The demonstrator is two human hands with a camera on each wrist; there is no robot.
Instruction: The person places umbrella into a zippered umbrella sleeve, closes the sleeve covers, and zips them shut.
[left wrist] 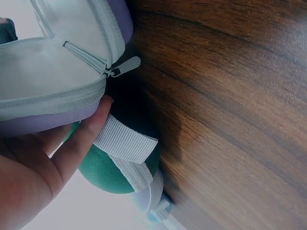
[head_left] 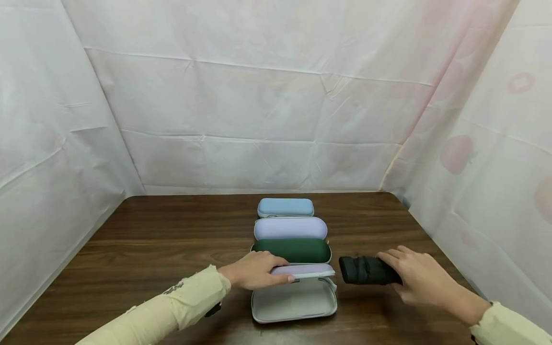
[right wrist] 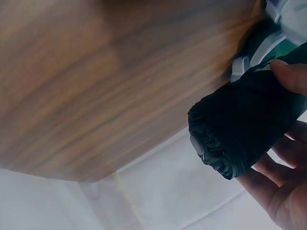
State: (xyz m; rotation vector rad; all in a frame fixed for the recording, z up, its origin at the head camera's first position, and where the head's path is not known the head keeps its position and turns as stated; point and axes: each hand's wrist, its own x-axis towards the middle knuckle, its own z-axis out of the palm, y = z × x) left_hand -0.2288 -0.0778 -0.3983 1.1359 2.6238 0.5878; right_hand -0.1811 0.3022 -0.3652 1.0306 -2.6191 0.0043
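An open lavender zip case [head_left: 294,301] with a pale grey lining lies near the table's front, its lid [head_left: 304,271] raised at the back. My left hand [head_left: 255,270] holds that lid at its left end, thumb in front and fingers behind. In the left wrist view, the fingers press the lid's lavender outside, near a zipper pull [left wrist: 127,66]. To the right of the case, my right hand [head_left: 420,275] grips a compact black umbrella [head_left: 366,270], folded up. In the right wrist view, the umbrella's dark gathered fabric [right wrist: 240,120] sits between thumb and fingers.
Behind the open case, a dark green case [head_left: 295,250], a lavender case [head_left: 291,228] and a light blue case [head_left: 286,207] lie closed in a row toward the back. The brown wooden table [head_left: 172,239] is surrounded by white sheeting [head_left: 258,105].
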